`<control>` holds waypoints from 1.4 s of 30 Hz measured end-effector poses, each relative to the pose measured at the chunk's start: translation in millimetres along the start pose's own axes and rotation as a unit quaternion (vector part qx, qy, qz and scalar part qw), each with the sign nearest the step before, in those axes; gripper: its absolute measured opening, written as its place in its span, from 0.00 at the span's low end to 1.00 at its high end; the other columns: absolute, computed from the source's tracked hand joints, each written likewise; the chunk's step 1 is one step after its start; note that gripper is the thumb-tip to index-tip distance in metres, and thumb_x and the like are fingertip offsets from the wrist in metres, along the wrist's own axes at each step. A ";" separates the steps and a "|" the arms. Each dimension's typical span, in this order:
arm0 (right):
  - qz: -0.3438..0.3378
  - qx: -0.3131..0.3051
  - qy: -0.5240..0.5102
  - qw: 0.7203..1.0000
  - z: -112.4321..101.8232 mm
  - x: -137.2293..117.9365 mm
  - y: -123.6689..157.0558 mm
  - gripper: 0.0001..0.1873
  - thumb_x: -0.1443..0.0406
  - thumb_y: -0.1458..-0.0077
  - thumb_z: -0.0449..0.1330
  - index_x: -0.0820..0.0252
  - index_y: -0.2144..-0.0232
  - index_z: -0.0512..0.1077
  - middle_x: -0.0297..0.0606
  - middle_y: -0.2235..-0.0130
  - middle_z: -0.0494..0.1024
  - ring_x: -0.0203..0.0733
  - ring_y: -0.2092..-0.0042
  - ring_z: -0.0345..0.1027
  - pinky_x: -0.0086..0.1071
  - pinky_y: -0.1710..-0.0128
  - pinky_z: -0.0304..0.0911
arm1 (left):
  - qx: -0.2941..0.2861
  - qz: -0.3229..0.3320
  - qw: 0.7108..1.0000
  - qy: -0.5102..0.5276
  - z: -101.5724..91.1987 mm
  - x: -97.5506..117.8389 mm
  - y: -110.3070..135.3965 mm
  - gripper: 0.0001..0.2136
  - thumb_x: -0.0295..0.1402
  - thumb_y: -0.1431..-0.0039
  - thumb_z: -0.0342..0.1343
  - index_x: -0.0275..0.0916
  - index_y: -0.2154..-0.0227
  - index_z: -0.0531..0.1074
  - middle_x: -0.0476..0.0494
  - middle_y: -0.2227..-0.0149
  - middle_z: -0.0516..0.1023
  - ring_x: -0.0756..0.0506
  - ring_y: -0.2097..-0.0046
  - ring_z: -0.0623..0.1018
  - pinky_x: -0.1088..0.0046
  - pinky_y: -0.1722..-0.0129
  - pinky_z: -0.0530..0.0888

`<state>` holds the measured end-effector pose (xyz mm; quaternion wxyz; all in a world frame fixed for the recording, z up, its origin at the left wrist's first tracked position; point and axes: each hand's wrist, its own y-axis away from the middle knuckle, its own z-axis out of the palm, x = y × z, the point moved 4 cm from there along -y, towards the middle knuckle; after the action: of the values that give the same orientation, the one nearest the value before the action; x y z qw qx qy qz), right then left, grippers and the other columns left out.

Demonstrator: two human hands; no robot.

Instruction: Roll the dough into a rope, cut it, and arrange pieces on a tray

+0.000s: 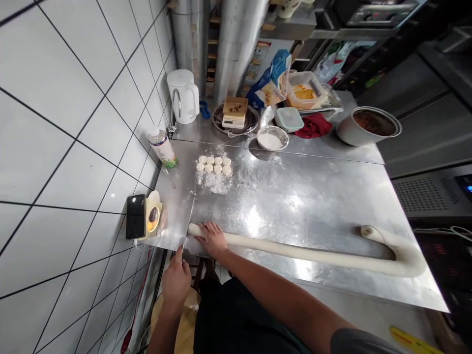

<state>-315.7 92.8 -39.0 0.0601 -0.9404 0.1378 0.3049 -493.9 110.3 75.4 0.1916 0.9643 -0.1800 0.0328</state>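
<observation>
My left hand (177,278), near the front left of the steel worktop, is closed around the handle of a knife. The knife's thin blade (191,209) points away from me, just left of the end of a dough rope. My right hand (213,239) lies over that dough rope (295,251) close to its left end, fingers curved across it. Along the front edge the rope runs to the right, then bends back on itself in a hook. Several small dough pieces (214,165) sit in two rows on floured steel farther back.
A bottle (162,147), a phone (135,216) and a white kettle (183,96) line the tiled wall. Toward the back are a scale (234,118), a bowl of flour (272,139), a lidded box (289,119), a red cloth (313,125) and a large pot (350,129).
</observation>
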 end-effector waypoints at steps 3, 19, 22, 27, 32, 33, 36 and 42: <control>-0.008 -0.003 -0.002 1.000 3.9 -1.4 -1.8 0.29 0.52 0.34 0.62 0.54 0.35 0.68 0.48 0.47 0.76 0.54 0.47 0.67 0.47 0.46 0.64 | -0.020 -0.001 1.000 -0.007 3.9 -7.0 2.3 0.24 0.37 0.25 0.39 0.36 0.31 0.61 0.30 0.45 0.81 0.39 0.51 0.84 0.65 0.56 0.75; -0.004 0.000 -0.027 1.000 -8.8 -0.3 -2.7 0.32 0.51 0.36 0.64 0.56 0.35 0.67 0.47 0.44 0.76 0.55 0.44 0.67 0.48 0.44 0.64 | -0.010 0.005 0.998 -0.063 -2.4 17.4 -18.6 0.19 0.33 0.24 0.36 0.33 0.40 0.65 0.33 0.51 0.82 0.42 0.58 0.84 0.68 0.65 0.71; 0.002 0.023 -0.056 0.998 -19.7 3.5 6.6 0.32 0.51 0.35 0.63 0.58 0.35 0.66 0.48 0.42 0.75 0.53 0.42 0.67 0.47 0.42 0.64 | -0.010 0.007 0.998 -0.068 -19.7 20.9 -11.9 0.20 0.34 0.24 0.35 0.35 0.38 0.64 0.34 0.53 0.84 0.40 0.59 0.85 0.66 0.66 0.71; 0.055 0.081 -0.086 0.991 -31.6 12.2 24.5 0.23 0.55 0.33 0.61 0.57 0.41 0.71 0.46 0.46 0.77 0.51 0.45 0.69 0.47 0.42 0.63 | 0.019 -0.025 0.996 -0.078 -37.7 28.8 17.5 0.21 0.37 0.24 0.37 0.35 0.38 0.66 0.33 0.55 0.85 0.38 0.59 0.86 0.66 0.66 0.72; 0.078 0.077 -0.091 0.990 -25.2 7.4 21.5 0.17 0.57 0.34 0.60 0.57 0.46 0.73 0.44 0.48 0.78 0.50 0.47 0.69 0.46 0.43 0.61 | -0.014 0.004 1.000 -0.009 -10.1 45.7 28.4 0.21 0.35 0.24 0.37 0.37 0.37 0.67 0.33 0.51 0.84 0.41 0.59 0.85 0.67 0.67 0.72; 0.082 0.076 -0.089 0.990 -23.5 5.6 19.5 0.17 0.57 0.34 0.60 0.57 0.47 0.74 0.44 0.49 0.78 0.51 0.47 0.68 0.46 0.43 0.61 | -0.011 0.001 1.000 -0.001 -4.2 47.9 28.4 0.21 0.35 0.24 0.37 0.37 0.37 0.67 0.32 0.49 0.83 0.41 0.58 0.85 0.67 0.67 0.72; 0.095 0.078 -0.077 0.989 -19.7 0.3 14.5 0.17 0.56 0.34 0.60 0.57 0.47 0.74 0.44 0.49 0.78 0.52 0.48 0.68 0.46 0.45 0.60 | -0.010 -0.019 1.000 0.009 8.8 50.4 28.3 0.21 0.34 0.24 0.36 0.36 0.37 0.66 0.32 0.49 0.83 0.41 0.58 0.85 0.66 0.67 0.71; 0.094 0.069 -0.059 0.991 -18.2 -5.7 10.5 0.16 0.57 0.35 0.61 0.55 0.48 0.74 0.43 0.50 0.77 0.51 0.49 0.66 0.45 0.47 0.59 | -0.017 -0.031 0.999 -0.002 18.8 45.8 30.0 0.22 0.34 0.25 0.36 0.38 0.35 0.64 0.33 0.48 0.82 0.42 0.58 0.85 0.68 0.68 0.71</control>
<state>-313.1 80.5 -21.3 0.1042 -0.8972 0.2422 0.3542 -462.1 62.0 74.7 0.2087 0.9660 -0.1510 0.0218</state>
